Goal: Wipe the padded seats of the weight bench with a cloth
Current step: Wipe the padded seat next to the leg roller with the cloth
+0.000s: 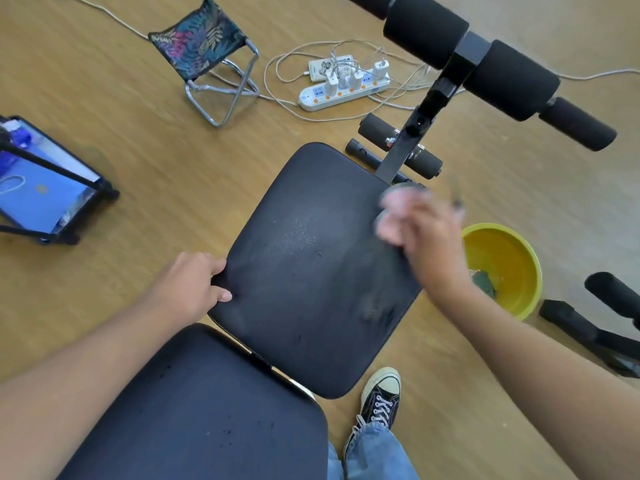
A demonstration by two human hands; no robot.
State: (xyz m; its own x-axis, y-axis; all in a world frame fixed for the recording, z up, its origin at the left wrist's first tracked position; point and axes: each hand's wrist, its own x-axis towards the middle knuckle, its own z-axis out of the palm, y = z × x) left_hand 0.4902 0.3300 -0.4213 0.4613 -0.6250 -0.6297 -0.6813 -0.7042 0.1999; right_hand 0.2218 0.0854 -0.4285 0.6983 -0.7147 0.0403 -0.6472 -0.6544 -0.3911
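Note:
The black front seat pad (311, 271) of the weight bench carries small water droplets near its middle. A second black pad (207, 410) lies nearer to me. My left hand (194, 285) grips the front pad's left edge, thumb on top. My right hand (419, 233) hovers over that pad's right edge, blurred by motion, fingers apart, with no cloth visible in it. A dark greenish cloth (483, 282) lies in the yellow basin (519, 251) on the floor to the right.
The bench's foam leg rollers (498, 71) and post (415, 133) rise at the far end. On the wooden floor are a power strip with chargers and cables (343, 88), a folding stool (207, 53), a tablet on a stand (45, 188) and my sneaker (381, 396).

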